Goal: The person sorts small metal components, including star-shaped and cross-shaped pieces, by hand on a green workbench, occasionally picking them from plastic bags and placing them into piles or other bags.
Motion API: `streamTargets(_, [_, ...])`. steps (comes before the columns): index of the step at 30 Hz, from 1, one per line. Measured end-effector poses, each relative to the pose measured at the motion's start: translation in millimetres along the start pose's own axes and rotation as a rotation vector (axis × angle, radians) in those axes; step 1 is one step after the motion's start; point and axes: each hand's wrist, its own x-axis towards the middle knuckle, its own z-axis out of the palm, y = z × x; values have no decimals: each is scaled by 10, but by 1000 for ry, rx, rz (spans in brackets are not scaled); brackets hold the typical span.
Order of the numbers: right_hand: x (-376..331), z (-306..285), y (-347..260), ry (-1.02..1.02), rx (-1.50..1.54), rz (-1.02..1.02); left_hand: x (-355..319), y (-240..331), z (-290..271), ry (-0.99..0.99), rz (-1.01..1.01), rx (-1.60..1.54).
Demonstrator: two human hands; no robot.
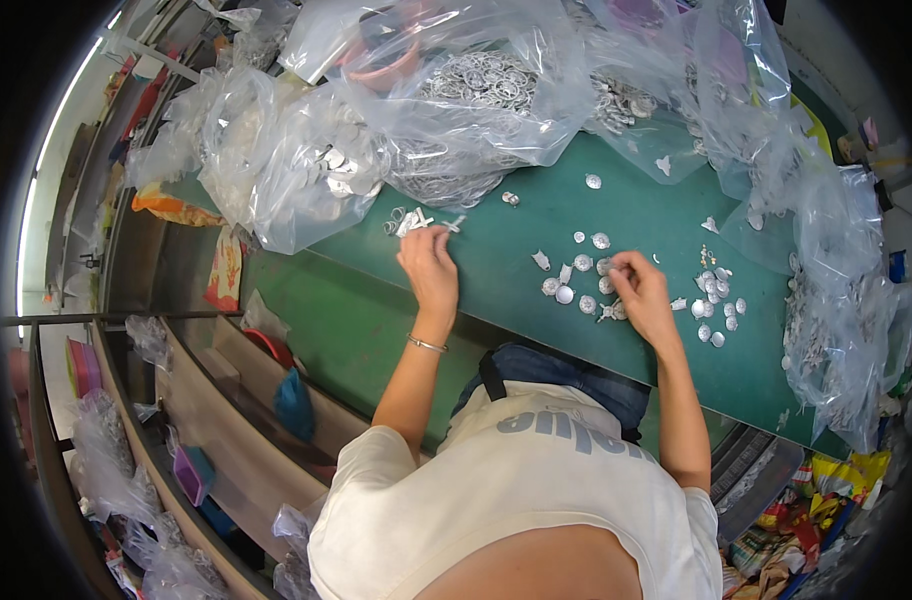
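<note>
My left hand (431, 272) rests at the near edge of the green table, fingers curled and closed over a small pile of silver metal pieces (408, 220). Whatever sits between these fingertips is hidden. A thin, pale strip-like piece (455, 224) lies against the hand's right side. Farther right, my right hand (644, 292) has thumb and fingers bent together on a round silver metal disc (604, 266). Around it lie several more round discs (564, 295) and a few flat, irregular silver pieces (541, 260).
Clear plastic bags of metal parts (476, 85) line the table's (516, 240) far side, another bag (838, 320) the right end. A cluster of discs (714, 285) lies right of my right hand. Shelves with trays (192, 474) stand left; a dark crate (761, 470) sits below right.
</note>
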Motion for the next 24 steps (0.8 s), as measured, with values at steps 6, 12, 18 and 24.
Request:
streamTargets(6, [151, 298, -64, -210, -396, -358, -53, 155, -7, -377, 200, -137])
streamTargets(12, [154, 332, -191, -159, -397, -347, -163, 457, 193, -619, 445, -267])
streamTargets(18, [153, 355, -20, -167, -374, -393, -113, 428, 259, -603, 157, -521])
streamTargets(24, [195, 233, 38, -157, 232, -48, -275, 507, 118, -858, -917, -1502])
